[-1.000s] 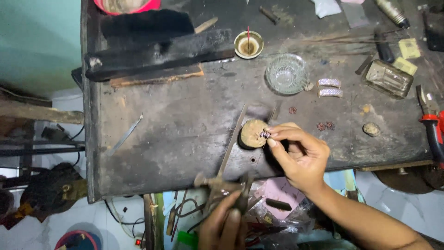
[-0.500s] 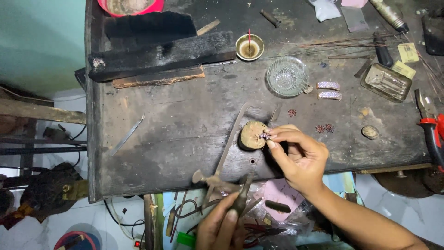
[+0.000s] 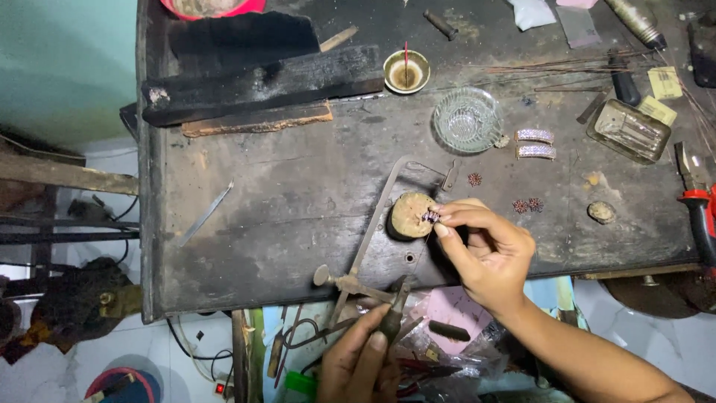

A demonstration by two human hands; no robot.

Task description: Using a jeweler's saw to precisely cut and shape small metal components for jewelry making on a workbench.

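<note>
Dark workbench [image 3: 261, 224]: my right hand [image 3: 485, 254] pinches a small jewel piece [image 3: 431, 216] steady on the wooden peg [image 3: 410, 216], my left hand [image 3: 362, 366] grips a saw frame [image 3: 373, 246] ready

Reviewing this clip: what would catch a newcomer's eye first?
The right hand pinching a small jewelled piece against a round wooden peg at the dark workbench's middle. Below the front edge, the left hand grips a slim tool. A glass dish glints farther back.

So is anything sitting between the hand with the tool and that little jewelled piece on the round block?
Only the metal saw frame crosses between the left hand and the jewelled piece, which the right hand pinches against the round block.
</note>
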